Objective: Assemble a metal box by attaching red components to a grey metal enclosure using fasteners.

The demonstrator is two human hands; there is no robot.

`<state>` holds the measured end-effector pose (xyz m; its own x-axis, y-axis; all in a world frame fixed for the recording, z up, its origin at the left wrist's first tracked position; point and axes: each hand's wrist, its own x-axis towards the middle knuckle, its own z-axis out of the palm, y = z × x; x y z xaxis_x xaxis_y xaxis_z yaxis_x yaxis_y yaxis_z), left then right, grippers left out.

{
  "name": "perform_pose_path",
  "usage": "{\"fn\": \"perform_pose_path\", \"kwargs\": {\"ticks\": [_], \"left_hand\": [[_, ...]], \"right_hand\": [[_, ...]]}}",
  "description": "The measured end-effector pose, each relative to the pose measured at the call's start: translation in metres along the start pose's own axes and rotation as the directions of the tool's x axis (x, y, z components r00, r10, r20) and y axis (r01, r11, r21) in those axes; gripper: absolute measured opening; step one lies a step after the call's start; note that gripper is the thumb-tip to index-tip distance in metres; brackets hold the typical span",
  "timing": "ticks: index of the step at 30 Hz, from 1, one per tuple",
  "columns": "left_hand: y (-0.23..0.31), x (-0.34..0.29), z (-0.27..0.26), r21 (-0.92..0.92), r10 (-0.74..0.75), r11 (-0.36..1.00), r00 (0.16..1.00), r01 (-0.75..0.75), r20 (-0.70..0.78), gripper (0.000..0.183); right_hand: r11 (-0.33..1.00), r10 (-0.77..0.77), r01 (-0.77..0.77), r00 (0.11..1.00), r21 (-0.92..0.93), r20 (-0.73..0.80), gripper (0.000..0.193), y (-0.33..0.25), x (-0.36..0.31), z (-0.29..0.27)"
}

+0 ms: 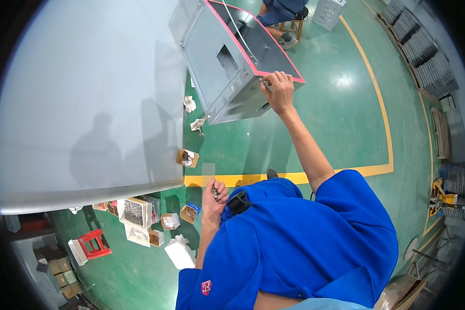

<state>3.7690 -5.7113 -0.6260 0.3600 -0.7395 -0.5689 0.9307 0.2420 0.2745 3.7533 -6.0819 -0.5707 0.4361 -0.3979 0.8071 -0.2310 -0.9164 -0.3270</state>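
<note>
A grey sheet-metal cabinet (209, 62) with pink edging round its open side stands tilted in view ahead of me. At its near corner, my right hand (280, 94) is closed, fingertips pressed together against the metal; whatever they pinch is too small to make out. A thin white rod or cord (237, 31) crosses the cabinet's opening. Lower down and to the left, my left hand (214, 200) is held near my waist, its fingers curled around small metal parts (215, 193) that look like hardware. Their exact kind is hidden by the fingers.
Left of me is a large pale grey surface (88, 103). Below it on the green floor sit boxes of small parts (135, 212), a white container (180, 251) and a red stool (94, 244). White gloves (190, 104) lie near the cabinet. Beyond it, another person (284, 15) sits.
</note>
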Motion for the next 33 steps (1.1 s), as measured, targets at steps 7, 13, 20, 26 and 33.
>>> {"fn": "perform_pose_path", "kwargs": {"ticks": [7, 13, 20, 26, 33], "left_hand": [[0.003, 0.002, 0.009, 0.045, -0.022, 0.999, 1.0, 0.022, -0.002, 0.033], [0.005, 0.005, 0.013, 0.088, -0.054, 0.995, 0.999, 0.055, -0.006, 0.034], [0.016, 0.012, 0.024, 0.148, -0.211, 0.968, 0.976, 0.201, 0.052, 0.031], [-0.007, 0.033, 0.048, 0.236, -0.369, 0.907, 0.929, 0.349, 0.043, 0.029], [-0.06, 0.067, 0.106, 0.323, -0.434, 0.85, 0.901, 0.416, -0.017, 0.027]], "right_hand": [[0.995, -0.078, 0.08, 0.997, -0.054, 0.029, 0.017, -0.006, 0.005, -0.003], [0.991, -0.12, 0.123, 0.991, -0.054, 0.061, 0.017, -0.015, 0.009, -0.015], [0.999, -0.048, 0.047, 0.99, 0.014, 0.133, 0.02, -0.046, 0.015, -0.021], [0.978, 0.109, -0.146, 0.966, 0.151, 0.234, 0.03, -0.067, 0.007, -0.065], [0.81, 0.193, -0.44, 0.825, 0.388, 0.532, 0.026, -0.059, -0.044, -0.133]]}}
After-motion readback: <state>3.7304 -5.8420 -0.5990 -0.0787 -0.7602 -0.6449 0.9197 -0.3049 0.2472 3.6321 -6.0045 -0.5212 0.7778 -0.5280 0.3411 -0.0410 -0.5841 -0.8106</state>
